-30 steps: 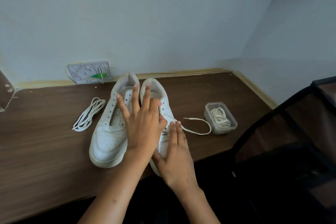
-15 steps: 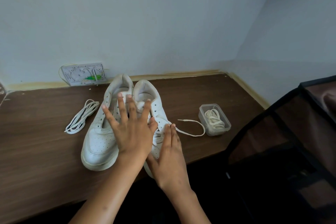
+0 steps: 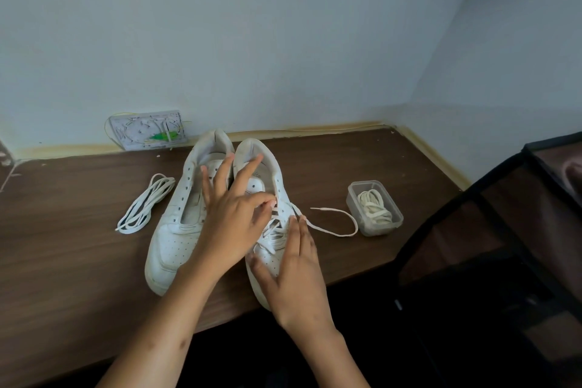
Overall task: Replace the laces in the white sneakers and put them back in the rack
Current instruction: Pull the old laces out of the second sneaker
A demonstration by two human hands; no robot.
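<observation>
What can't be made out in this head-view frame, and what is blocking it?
- Right white sneaker, lacing along the tongue: largely covered by both hands, left and right.
- Whether the left hand pinches the white lace: fingertips overlap it, unclear.
- Black-framed rack: cut off by the right edge.
- Small white wall plate: too small to identify.
- Cream laces in the clear plastic tub: tangled, count unreadable.

A plain room in a home: a dark wood-grain desk (image 3: 78,255) fills a pale blue painted corner, an open cable junction box (image 3: 148,134) behind it, a black-framed fabric shoe rack (image 3: 491,230) at its right.
</observation>
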